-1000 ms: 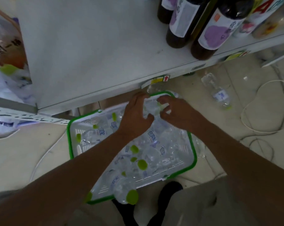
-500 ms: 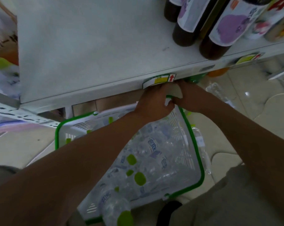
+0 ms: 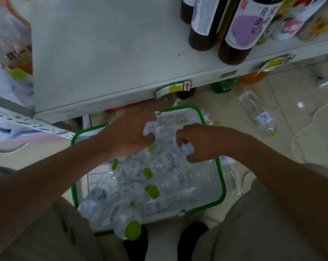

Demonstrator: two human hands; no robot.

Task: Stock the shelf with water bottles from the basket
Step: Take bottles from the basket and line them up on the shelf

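at frame centre, the left hand (image 3: 129,132) grips a clear plastic water bottle (image 3: 151,129) inside the white, green-rimmed plastic basket (image 3: 223,185); the right hand (image 3: 202,144) curls round a neighbouring clear bottle (image 3: 188,148).

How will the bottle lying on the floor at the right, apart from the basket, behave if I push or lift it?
The bottle lies on its side on the glossy floor, so a push will probably roll it. It is small, capped and of clear plastic: likely light, not fragile, though its wall may dent.
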